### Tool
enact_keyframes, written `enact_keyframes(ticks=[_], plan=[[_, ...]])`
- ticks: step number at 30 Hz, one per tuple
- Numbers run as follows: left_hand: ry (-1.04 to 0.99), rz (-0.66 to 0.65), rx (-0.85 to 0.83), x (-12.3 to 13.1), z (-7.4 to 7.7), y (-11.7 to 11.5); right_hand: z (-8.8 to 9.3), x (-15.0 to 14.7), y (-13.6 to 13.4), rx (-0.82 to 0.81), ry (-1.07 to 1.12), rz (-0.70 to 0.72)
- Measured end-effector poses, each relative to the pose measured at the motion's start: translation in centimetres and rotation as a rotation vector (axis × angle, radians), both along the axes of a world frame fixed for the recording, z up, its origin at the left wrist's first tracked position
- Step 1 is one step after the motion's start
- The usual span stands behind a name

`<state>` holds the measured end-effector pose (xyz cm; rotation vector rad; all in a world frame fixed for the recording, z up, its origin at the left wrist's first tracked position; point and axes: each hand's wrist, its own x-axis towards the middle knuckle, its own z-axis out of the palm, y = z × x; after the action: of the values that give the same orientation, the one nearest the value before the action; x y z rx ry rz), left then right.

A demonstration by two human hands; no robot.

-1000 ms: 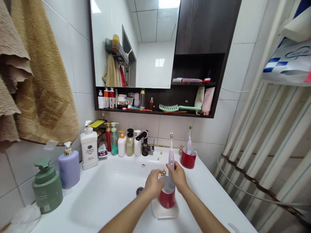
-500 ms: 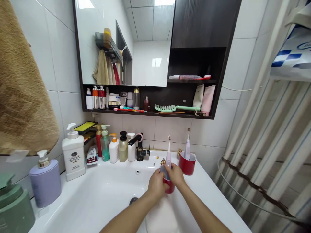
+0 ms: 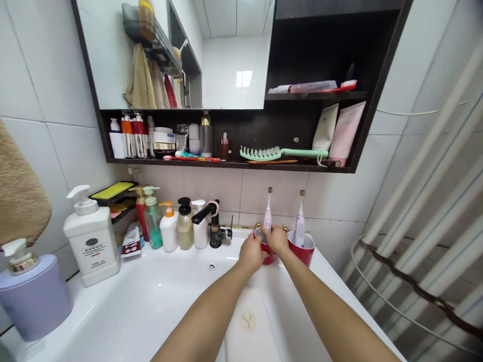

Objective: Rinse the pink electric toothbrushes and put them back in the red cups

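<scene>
A red cup point(image 3: 268, 257) is at the back right of the white sink point(image 3: 181, 301), with a pale pink electric toothbrush point(image 3: 267, 217) standing in it. My left hand point(image 3: 252, 252) is closed around the cup's left side. My right hand point(image 3: 277, 238) is closed at the cup's right rim, its fingertips against the lower toothbrush handle. Those fingers partly hide the rim and the handle's base. Just to the right stands a second red cup point(image 3: 306, 254), holding another electric toothbrush point(image 3: 300, 229). Small gold ornaments show behind the two cups.
A black faucet point(image 3: 216, 229) rises left of my hands. Several pump bottles point(image 3: 184, 226) line the back ledge. A dark cabinet shelf point(image 3: 234, 165) above holds a green hairbrush point(image 3: 264, 153) and toiletries. White pipes point(image 3: 422, 201) run on the right. A pale board point(image 3: 249, 332) lies in the sink.
Both hands have carried the red cup with its toothbrush back toward the ledge, away from me, and up beside the second cup. The camera view has come closer.
</scene>
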<state>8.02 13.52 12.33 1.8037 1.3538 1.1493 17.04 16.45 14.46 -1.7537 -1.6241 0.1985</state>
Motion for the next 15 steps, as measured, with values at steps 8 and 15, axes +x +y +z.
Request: enact_keyframes(ticks=[8, 15], plan=[[-0.186, 0.024, 0.084, -2.2, 2.4, -2.5, 2.7, 0.0, -2.9, 0.177, 0.122, -0.043], [-0.591, -0.151, 0.136, -4.7, 11.4, -10.0, 9.5, -3.7, -13.4, 0.438, 0.512, 0.321]])
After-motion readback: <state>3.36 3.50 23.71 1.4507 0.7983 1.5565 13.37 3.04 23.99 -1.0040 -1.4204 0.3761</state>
